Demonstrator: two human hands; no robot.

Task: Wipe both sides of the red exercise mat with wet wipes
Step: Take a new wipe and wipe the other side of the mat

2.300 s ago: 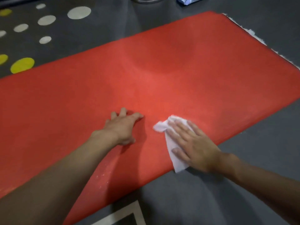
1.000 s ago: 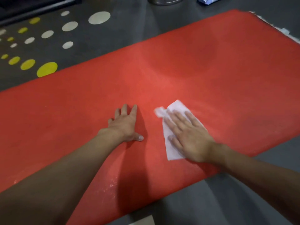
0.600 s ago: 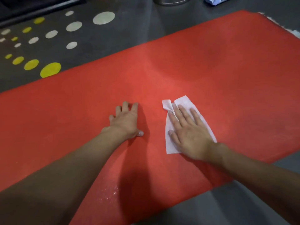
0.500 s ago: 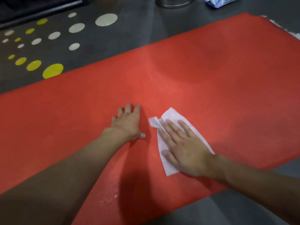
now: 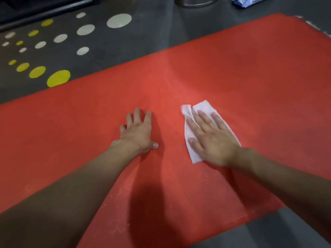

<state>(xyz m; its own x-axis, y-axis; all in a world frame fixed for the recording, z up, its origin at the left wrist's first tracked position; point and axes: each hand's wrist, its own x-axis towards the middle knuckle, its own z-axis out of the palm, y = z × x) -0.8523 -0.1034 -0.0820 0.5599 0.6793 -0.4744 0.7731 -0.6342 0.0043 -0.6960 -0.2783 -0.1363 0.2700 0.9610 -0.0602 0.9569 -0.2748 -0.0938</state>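
Note:
The red exercise mat lies flat on a dark grey floor and fills most of the view. A white wet wipe is spread on the mat near its middle. My right hand lies flat on the wipe with straight fingers and presses it onto the mat. My left hand rests flat on the bare mat a short way to the left of the wipe, fingers spread. Both forearms reach in from the bottom of the view.
The grey floor beyond the mat carries white and yellow dots at the upper left. A metal round base and a pack of wipes sit at the top edge. The mat's far right edge looks frayed white.
My right hand has slid the wipe forward and slightly right across the mat from half a second ago. My left hand stays planted in the same place.

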